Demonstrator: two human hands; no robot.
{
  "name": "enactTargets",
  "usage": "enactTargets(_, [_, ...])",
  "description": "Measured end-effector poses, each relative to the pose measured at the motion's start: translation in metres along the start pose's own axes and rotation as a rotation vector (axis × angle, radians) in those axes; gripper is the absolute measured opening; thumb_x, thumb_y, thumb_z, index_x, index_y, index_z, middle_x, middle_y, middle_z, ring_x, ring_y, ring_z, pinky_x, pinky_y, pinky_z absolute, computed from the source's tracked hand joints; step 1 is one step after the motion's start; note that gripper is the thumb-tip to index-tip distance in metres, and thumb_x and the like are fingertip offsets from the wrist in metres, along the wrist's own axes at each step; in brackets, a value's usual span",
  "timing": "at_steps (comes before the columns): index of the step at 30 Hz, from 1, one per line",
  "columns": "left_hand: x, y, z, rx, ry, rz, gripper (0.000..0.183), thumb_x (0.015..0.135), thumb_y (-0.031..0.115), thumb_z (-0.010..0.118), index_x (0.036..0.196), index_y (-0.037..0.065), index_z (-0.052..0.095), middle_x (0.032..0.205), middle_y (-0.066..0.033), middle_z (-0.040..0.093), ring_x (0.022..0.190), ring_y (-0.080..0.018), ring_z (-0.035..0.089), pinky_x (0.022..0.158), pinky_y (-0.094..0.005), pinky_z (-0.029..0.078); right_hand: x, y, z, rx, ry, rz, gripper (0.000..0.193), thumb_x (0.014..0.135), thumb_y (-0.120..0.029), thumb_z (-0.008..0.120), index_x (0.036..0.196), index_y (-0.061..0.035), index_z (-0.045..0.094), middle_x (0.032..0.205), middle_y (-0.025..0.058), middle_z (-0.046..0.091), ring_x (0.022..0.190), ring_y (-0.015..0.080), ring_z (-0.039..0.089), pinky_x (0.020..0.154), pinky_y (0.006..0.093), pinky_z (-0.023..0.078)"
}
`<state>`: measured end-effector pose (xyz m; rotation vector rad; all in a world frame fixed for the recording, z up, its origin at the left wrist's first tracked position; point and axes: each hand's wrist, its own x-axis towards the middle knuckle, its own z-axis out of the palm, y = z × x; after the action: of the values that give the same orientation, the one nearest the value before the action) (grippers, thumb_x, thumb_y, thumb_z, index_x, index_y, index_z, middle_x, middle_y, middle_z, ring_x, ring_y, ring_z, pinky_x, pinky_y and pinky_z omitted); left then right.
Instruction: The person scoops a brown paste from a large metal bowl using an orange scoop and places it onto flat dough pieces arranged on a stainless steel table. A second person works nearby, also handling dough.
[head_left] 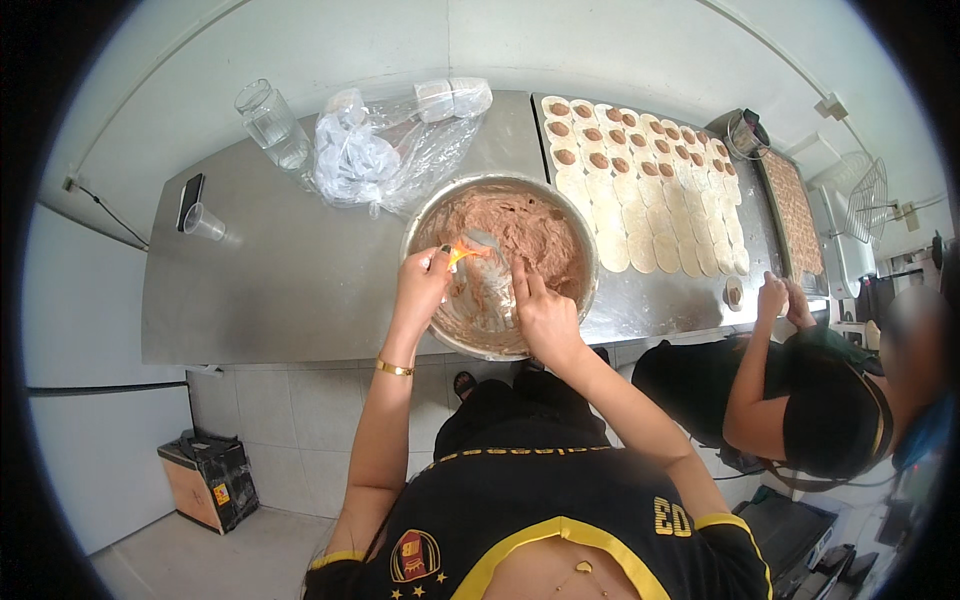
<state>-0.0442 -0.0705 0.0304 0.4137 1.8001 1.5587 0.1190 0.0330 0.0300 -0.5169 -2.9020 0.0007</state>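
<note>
A wide metal bowl (590,262) sits at the table's front edge, partly filled with pinkish-brown meat paste (538,236). My left hand (425,282) is closed round a spatula (464,251) with an orange handle; its pale, smeared head lies over the paste. Over the right half of the bowl is my right hand (547,318), index finger stretched toward the paste and thumb side toward the bowl's middle. It appears to hold nothing. The near left inside of the bowl shows smeared, thinly coated metal.
Rows of round dough wrappers (640,230) lie to the right, the far ones topped with paste. A filled tray (792,205) stands beyond, near a co-worker's hands (785,298). Behind the bowl are a plastic bag (365,165) and glass jar (275,130); a cup (204,222) and phone (190,202) lie left.
</note>
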Motion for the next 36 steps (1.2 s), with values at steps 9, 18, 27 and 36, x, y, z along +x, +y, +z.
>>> enactTargets(9, [-0.001,-0.005,-0.01,0.271,0.003,0.276,0.023,0.09,0.018,0.05,0.077,-0.001,0.055,0.054,-0.0064,0.05,0.042,-0.0156,0.047,0.042,-0.0285,0.035,0.038,0.03,-0.025,0.425,-0.165,0.332,0.017,0.075,-0.014,0.055,0.084,-0.006,0.067,0.073,0.0233,0.062,0.074,0.0387,0.062,0.069,0.0468,0.05])
enactTargets(18, [0.001,-0.001,0.016,0.762,0.067,0.621,0.013,0.083,0.008,0.052,0.073,-0.001,0.054,0.067,-0.0211,0.058,0.064,-0.0385,0.058,0.058,-0.0451,0.045,0.027,0.003,-0.032,0.177,-0.168,0.254,0.017,0.07,-0.007,0.055,0.083,-0.0001,0.062,0.069,0.0194,0.062,0.064,0.0363,0.064,0.058,0.0453,0.052])
enactTargets(27, [0.011,0.004,0.015,0.757,0.157,0.49,0.012,0.082,0.008,0.053,0.075,-0.002,0.055,0.067,-0.0223,0.058,0.064,-0.0387,0.058,0.058,-0.0457,0.045,0.014,0.014,-0.036,0.212,-0.035,0.301,0.039,0.069,-0.003,0.053,0.108,-0.0038,0.059,0.079,0.0147,0.063,0.064,0.0338,0.062,0.055,0.0433,0.05])
enactTargets(36, [0.008,-0.003,0.02,0.804,0.17,0.563,0.012,0.082,0.008,0.052,0.075,-0.002,0.054,0.066,-0.0229,0.057,0.063,-0.0388,0.058,0.057,-0.0457,0.045,0.021,0.025,-0.033,0.148,-0.021,0.143,0.033,0.069,-0.004,0.053,0.102,-0.0045,0.059,0.075,0.015,0.062,0.061,0.0345,0.061,0.053,0.042,0.05])
